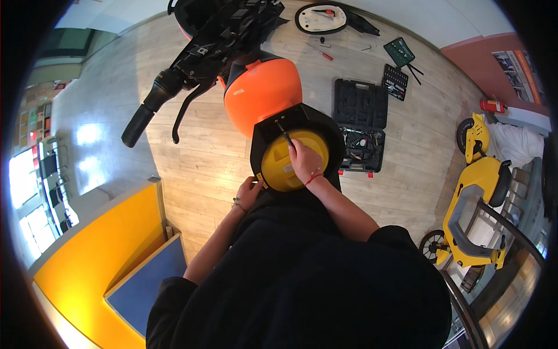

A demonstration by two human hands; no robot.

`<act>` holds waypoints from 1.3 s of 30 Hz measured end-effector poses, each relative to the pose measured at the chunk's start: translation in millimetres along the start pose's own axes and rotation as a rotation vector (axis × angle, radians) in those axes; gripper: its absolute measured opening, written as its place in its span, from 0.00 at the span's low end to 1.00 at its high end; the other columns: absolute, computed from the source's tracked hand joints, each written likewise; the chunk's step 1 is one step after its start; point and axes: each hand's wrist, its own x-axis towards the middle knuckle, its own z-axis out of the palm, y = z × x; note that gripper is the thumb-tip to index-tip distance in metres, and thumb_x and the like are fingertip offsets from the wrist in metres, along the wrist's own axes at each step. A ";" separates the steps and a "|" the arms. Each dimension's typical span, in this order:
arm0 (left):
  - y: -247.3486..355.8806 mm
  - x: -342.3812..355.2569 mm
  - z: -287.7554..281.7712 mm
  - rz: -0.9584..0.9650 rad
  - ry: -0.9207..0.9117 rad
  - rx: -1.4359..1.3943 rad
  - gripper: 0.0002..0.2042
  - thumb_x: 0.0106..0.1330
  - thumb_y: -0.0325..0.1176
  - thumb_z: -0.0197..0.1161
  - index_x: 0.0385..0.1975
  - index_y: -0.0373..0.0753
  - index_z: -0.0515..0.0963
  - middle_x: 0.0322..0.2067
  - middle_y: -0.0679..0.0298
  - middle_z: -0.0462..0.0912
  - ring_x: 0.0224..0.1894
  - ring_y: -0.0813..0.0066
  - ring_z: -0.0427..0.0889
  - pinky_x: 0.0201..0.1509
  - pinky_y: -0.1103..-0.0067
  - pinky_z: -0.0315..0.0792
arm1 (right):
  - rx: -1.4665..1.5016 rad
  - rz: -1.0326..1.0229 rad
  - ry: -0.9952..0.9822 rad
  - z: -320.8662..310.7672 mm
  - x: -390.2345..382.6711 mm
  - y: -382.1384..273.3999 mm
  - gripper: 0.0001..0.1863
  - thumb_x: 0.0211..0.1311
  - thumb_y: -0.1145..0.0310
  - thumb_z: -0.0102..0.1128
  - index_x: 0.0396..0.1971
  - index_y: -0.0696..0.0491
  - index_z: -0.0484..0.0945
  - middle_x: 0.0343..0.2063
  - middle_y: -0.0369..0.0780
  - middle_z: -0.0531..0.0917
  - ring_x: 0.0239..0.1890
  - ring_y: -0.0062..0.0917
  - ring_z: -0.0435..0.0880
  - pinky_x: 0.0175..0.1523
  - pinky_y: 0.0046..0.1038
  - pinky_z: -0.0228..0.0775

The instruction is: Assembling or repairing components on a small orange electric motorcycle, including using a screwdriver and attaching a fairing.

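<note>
My right hand (305, 160) grips a slim dark tool (285, 133), whose tip is at the black bracket (294, 114) above the round yellow part (285, 177). My left hand (249, 193) is closed at the lower left edge of that part, beside a small yellow piece (261, 180); what its fingertips hold is unclear. The yellow part sits inside a black rim, against the orange body (260, 93) of a scooter with black handlebar (160, 95). My black clothing hides what lies below the rim.
Open black tool cases (357, 102), a socket set (395, 81), loose tools (325, 55) and a removed oval part (319, 20) lie on the floor. A yellow scooter (465, 209) and red extinguisher (491, 106) stand right. A yellow partition (93, 244) with blue panel (145, 282) is left.
</note>
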 end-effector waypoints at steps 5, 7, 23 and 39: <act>3.3 1.0 1.4 0.031 -0.002 0.031 0.17 0.60 0.39 0.56 0.37 0.29 0.71 0.26 0.56 0.80 0.28 0.75 0.78 0.31 0.80 0.69 | -0.122 -0.073 0.036 -2.9 -1.8 -3.7 0.12 0.58 0.63 0.49 0.37 0.54 0.73 0.22 0.41 0.79 0.24 0.33 0.79 0.28 0.32 0.71; 3.3 0.4 1.5 0.032 -0.006 0.034 0.17 0.60 0.39 0.56 0.37 0.29 0.71 0.26 0.56 0.80 0.27 0.75 0.77 0.31 0.80 0.69 | -0.250 -0.192 0.054 -0.5 -2.6 -2.8 0.11 0.57 0.66 0.50 0.37 0.55 0.73 0.22 0.40 0.80 0.24 0.30 0.79 0.28 0.31 0.71; -17.5 14.4 2.4 0.147 -0.037 0.125 0.18 0.55 0.43 0.60 0.28 0.31 0.71 0.25 0.52 0.77 0.29 0.63 0.77 0.32 0.73 0.68 | -0.323 -0.168 0.150 3.3 1.3 -6.2 0.11 0.53 0.69 0.51 0.37 0.54 0.73 0.33 0.42 0.75 0.35 0.32 0.76 0.35 0.29 0.70; -3.0 18.8 0.2 0.176 -0.094 0.277 0.18 0.56 0.44 0.59 0.32 0.32 0.71 0.27 0.52 0.78 0.30 0.61 0.77 0.34 0.71 0.69 | 0.036 0.135 0.147 19.4 8.2 -10.6 0.09 0.57 0.67 0.52 0.35 0.55 0.72 0.31 0.46 0.77 0.34 0.40 0.76 0.38 0.37 0.68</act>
